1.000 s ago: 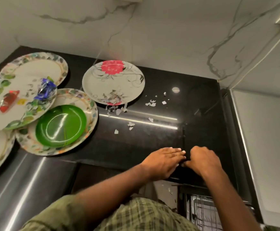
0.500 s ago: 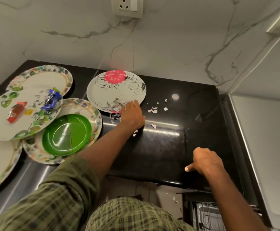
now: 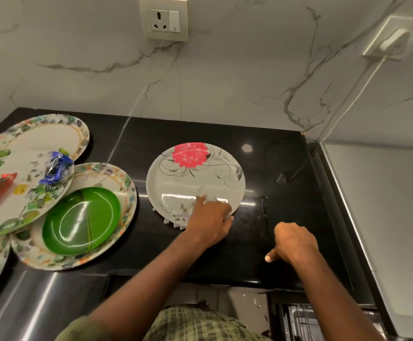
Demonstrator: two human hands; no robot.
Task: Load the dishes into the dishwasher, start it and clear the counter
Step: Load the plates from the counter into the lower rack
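- One head view: the flower plate (image 3: pixel 195 178) lies flat on the black counter (image 3: pixel 286 193), well right of the stacked plates (image 3: pixel 40 183).
- Left hand (image 3: pixel 209 222) grips its near rim, fingers curled over paper scraps (image 3: pixel 178 219) there.
- Right hand (image 3: pixel 295 243) rests on the counter just right, loosely fisted, thumb out, holding nothing.
- Plate looks stiff, light and glossy, so likely slippery; the rim is the best hold, kept level so scraps stay on.
- Dishwasher rack (image 3: pixel 306 323) shows near right, below.
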